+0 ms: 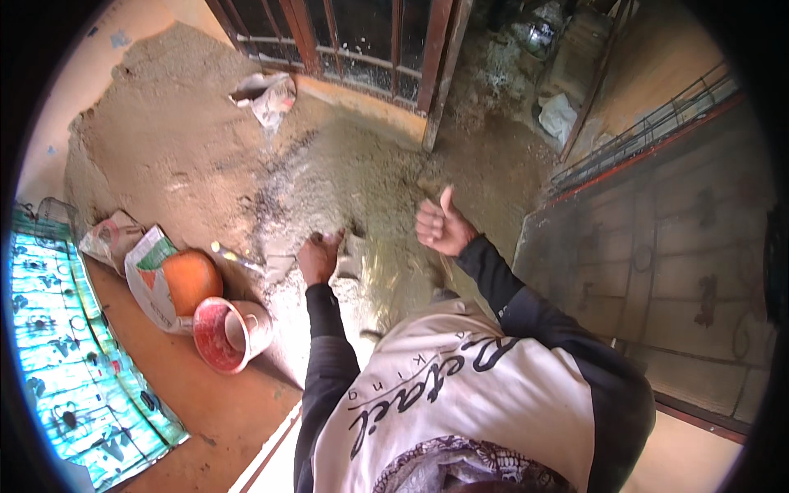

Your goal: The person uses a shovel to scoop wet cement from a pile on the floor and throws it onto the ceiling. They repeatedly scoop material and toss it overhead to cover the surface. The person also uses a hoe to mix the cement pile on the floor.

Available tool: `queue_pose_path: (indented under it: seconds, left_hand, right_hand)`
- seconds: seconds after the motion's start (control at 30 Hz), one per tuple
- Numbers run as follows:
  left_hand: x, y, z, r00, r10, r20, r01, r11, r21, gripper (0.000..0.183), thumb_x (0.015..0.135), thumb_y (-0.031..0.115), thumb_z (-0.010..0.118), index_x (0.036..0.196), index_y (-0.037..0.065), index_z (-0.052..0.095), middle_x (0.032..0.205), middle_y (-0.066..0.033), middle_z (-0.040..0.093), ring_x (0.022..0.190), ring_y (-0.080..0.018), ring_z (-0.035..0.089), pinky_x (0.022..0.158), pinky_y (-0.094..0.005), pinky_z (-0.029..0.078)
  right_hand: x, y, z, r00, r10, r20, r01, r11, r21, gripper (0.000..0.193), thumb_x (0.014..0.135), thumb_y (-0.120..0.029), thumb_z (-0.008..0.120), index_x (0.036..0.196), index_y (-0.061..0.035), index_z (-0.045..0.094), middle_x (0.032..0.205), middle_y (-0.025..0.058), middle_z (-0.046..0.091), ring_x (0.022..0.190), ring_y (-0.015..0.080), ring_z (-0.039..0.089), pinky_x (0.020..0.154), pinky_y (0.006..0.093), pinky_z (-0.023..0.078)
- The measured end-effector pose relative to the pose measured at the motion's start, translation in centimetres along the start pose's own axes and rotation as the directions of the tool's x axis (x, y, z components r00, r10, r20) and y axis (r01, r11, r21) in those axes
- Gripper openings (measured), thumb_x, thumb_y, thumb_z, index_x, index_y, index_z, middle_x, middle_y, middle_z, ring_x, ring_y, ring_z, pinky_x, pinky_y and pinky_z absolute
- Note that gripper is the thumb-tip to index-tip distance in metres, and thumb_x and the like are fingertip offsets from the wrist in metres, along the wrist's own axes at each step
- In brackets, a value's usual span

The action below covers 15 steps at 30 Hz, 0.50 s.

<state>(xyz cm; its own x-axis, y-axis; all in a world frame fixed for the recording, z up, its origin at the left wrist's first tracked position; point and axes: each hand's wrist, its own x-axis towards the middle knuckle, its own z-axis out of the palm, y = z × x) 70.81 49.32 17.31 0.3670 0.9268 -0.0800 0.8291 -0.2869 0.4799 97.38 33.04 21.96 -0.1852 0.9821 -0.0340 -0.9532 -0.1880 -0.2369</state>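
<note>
My left hand is in front of me over the wet grey mortar, its fingers curled and the thumb side toward the right. No tool sticks out of it. To its right, my right hand is closed in a fist with the thumb raised, and nothing is in it. Left of my left hand, a tool with a yellowish handle lies on the ground, its far end too blurred to tell. A red-pink bucket rests tilted nearby, beside an orange rounded container.
A torn bag lies on the sand heap by the barred window. White sacks and a bright blue-green patterned sheet are at left. A large framed panel stands at right, near a narrow passage.
</note>
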Motion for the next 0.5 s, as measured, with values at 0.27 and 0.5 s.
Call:
queue_pose_path:
  seconds: [0.27, 0.5]
  left_hand:
    - [-1.8, 1.6, -2.3, 0.993, -0.119, 0.011, 0.119, 0.99, -0.071, 0.062, 0.076, 0.058, 0.065, 0.089, -0.002, 0.066, 0.082, -0.0236, 0.066, 0.082, -0.0388, 0.064, 0.073, -0.0447, 0.05]
    - [-2.5, 1.8, -2.4, 0.991, -0.137, 0.003, 0.137, 0.986, -0.091, 0.06, 0.076, 0.06, 0.065, 0.086, 0.0, 0.066, 0.078, -0.0211, 0.067, 0.078, -0.0375, 0.065, 0.071, -0.0435, 0.051]
  right_hand:
    - [3.3, 1.8, 9.6, 0.863, 0.087, 0.498, -0.172, 0.977, 0.128, 0.05, 0.077, -0.065, 0.056, 0.072, -0.017, 0.041, 0.061, -0.0043, 0.046, 0.055, 0.0119, 0.048, 0.056, 0.0295, 0.046]
    - [3.3, 2.3, 11.4, 0.776, 0.094, 0.624, -0.25, 0.954, 0.167, 0.049, 0.076, -0.063, 0.061, 0.076, -0.0168, 0.044, 0.062, -0.0035, 0.048, 0.053, 0.0123, 0.048, 0.055, 0.0301, 0.048]
